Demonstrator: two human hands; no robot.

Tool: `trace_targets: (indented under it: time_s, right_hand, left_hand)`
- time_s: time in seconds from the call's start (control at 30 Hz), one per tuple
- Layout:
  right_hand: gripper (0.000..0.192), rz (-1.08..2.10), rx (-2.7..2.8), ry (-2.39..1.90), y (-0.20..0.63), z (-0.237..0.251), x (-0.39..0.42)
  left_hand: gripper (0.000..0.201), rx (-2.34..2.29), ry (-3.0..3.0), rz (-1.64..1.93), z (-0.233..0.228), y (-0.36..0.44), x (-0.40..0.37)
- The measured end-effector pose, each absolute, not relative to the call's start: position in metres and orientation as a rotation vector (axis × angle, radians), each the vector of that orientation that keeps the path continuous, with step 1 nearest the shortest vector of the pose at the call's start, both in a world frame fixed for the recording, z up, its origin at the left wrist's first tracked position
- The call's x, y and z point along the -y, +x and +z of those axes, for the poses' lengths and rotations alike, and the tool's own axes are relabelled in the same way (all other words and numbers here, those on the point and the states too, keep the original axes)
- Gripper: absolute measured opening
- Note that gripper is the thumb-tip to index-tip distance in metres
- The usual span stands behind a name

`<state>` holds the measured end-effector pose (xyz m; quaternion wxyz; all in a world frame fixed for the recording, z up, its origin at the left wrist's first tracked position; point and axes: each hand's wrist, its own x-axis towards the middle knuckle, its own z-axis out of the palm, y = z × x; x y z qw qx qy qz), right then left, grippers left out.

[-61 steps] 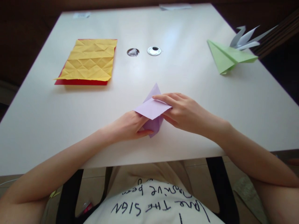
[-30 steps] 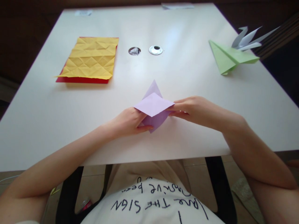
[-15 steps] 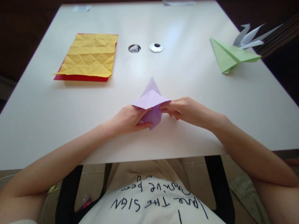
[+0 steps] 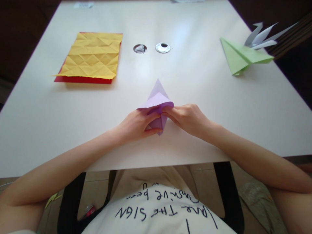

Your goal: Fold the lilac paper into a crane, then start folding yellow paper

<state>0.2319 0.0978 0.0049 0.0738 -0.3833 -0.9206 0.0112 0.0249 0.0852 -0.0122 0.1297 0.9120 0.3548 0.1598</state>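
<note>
A: Head view. Position of purple folded paper point(image 4: 158, 97)?
B: Near front edge of white surface point(image 4: 195, 81), centred, far tip pointing away.
A: Fingers?
B: Left hand point(image 4: 136, 125) pinching left corner and lower body; right hand point(image 4: 188, 118) pinching right corner of raised flap. Paper between both sets of fingers.

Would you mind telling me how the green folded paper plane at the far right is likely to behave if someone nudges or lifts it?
The green paper plane looks like thin folded sheet, so it is probably very light and would slide easily on the smooth white table. Its sharp creases likely give it some stiffness, though a firm pinch would probably crush the raised wing. Flat-bottomed, it seems unlikely to roll.
</note>
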Motion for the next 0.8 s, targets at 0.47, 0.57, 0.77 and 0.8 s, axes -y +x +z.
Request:
trace_targets:
  time_s: [0.47,0.57,0.77,0.8]
  right_hand:
    - [0.029,0.004,2.807,-1.284,0.2260,0.0042,-0.0959]
    - [0.028,0.013,2.784,-1.299,0.2258,0.0018,-0.0969]
    - [0.027,0.074,2.782,-1.255,0.2327,0.0028,-0.1038]
    - [0.026,0.070,2.811,-1.254,0.2350,0.0052,-0.1037]
  left_hand:
    - [0.047,-0.978,2.821,0.412,-0.0110,0.0194,-0.0831]
    - [0.046,-0.968,2.800,0.426,-0.0104,0.0193,-0.0823]
    - [0.040,-0.909,2.774,0.400,-0.0100,0.0169,-0.0832]
    - [0.037,-0.884,2.786,0.389,-0.0104,0.0168,-0.0823]
